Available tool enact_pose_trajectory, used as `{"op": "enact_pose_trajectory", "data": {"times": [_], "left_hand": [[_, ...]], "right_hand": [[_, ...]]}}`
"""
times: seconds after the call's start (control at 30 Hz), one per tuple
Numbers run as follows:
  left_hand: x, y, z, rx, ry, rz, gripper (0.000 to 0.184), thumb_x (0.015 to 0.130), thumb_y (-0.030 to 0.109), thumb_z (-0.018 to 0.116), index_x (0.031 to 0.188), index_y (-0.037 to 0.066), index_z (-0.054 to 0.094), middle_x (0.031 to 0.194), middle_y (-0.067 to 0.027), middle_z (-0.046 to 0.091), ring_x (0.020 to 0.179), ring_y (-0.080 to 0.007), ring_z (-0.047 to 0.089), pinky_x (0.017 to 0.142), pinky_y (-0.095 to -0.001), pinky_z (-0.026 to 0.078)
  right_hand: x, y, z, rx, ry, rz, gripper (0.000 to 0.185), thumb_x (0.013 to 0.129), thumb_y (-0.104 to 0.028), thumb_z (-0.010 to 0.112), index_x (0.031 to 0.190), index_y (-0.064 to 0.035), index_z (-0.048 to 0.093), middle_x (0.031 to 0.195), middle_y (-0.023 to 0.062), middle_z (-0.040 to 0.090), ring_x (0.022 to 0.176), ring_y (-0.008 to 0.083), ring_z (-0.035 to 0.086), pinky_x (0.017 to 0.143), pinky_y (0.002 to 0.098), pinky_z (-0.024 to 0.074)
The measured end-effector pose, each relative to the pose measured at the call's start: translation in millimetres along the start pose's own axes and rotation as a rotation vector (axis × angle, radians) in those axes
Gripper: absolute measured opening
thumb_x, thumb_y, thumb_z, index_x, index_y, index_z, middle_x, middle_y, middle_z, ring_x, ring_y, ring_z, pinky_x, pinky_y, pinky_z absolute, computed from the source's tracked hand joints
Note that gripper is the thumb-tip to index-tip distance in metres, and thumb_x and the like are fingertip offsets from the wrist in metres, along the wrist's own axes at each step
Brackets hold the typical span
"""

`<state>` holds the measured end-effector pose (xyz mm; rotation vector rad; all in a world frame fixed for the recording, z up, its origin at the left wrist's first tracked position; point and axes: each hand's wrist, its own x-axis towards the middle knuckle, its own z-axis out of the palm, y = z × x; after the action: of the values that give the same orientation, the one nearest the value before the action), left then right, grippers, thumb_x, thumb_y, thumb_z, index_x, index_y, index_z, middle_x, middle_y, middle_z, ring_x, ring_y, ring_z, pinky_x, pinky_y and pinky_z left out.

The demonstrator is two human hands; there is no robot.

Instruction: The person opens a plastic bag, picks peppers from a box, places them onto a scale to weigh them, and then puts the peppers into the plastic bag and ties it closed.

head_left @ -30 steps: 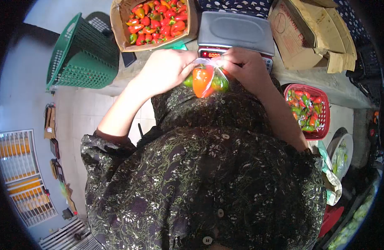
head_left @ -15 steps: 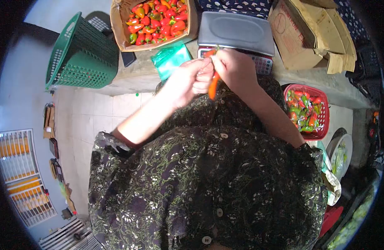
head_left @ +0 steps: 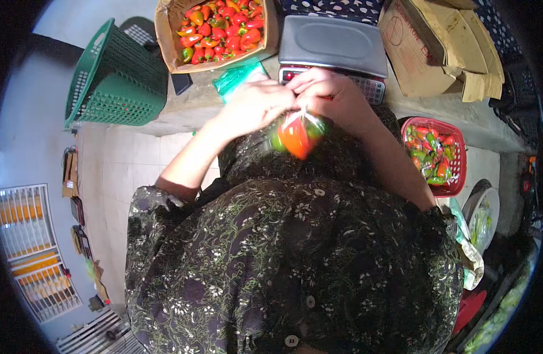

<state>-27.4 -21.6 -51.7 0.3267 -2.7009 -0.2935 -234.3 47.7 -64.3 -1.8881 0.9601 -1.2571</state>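
A small clear plastic bag of peppers [head_left: 297, 138], red in front with green at the sides, hangs below my hands in front of my shirt. It is slightly blurred. The fingers of my left hand [head_left: 262, 105] are closed at the gathered neck of the bag. Against them, my right hand [head_left: 330, 97] is also closed on the neck, its fingers bent and partly hiding the bag's top. Just beyond my hands stands a digital scale [head_left: 333, 47] with a grey pan. To its left lie green plastic bags [head_left: 235, 79], partly covered by my left hand.
A paper-lined box [head_left: 268, 44] of red peppers stands at the back, beside a phone [head_left: 181, 83] and a green basket [head_left: 115, 88]. At right are a cardboard box [head_left: 416, 65], a red basket [head_left: 458, 177] of bagged peppers and a white basin [head_left: 491, 227].
A narrow orange-red shape hung between my hands before; now the bag shows wide, with red and green peppers. My hands have come closer together, and my left hand has turned palm down.
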Motion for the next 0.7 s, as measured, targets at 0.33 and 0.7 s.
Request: {"op": "enact_pose_trajectory", "data": {"times": [0.33, 0.7], "left_hand": [[14.1, 66.0, -21.4, -1.910, 0.163, -0.919, 0.025, 0.096, 0.024, 0.043, 0.083, 0.005, 0.053, 0.071, -0.0025, 0.052, 0.065, -0.0147, 0.052, 0.058, -0.0285, 0.045], [-10.3, 68.0, 30.2, -0.213, 0.405, -0.330, 0.009, 0.089, 0.012, 0.046, 0.090, 0.006, 0.053, 0.080, -0.0026, 0.055, 0.080, -0.0153, 0.051, 0.079, -0.0331, 0.039]], "right_hand": [[11.8, -15.9, 23.2, -0.772, 0.294, -0.029, 0.015, 0.078, -0.024, 0.057, 0.074, -0.0111, 0.063, 0.070, 0.0076, 0.057, 0.066, 0.0252, 0.060, 0.057, 0.0370, 0.0479], [7.2, -25.2, 26.9, 0.679, 0.059, 0.311, 0.027, 0.084, -0.025, 0.059, 0.078, 0.0001, 0.066, 0.093, 0.0080, 0.064, 0.081, 0.0125, 0.059, 0.070, 0.0255, 0.0466]]}}
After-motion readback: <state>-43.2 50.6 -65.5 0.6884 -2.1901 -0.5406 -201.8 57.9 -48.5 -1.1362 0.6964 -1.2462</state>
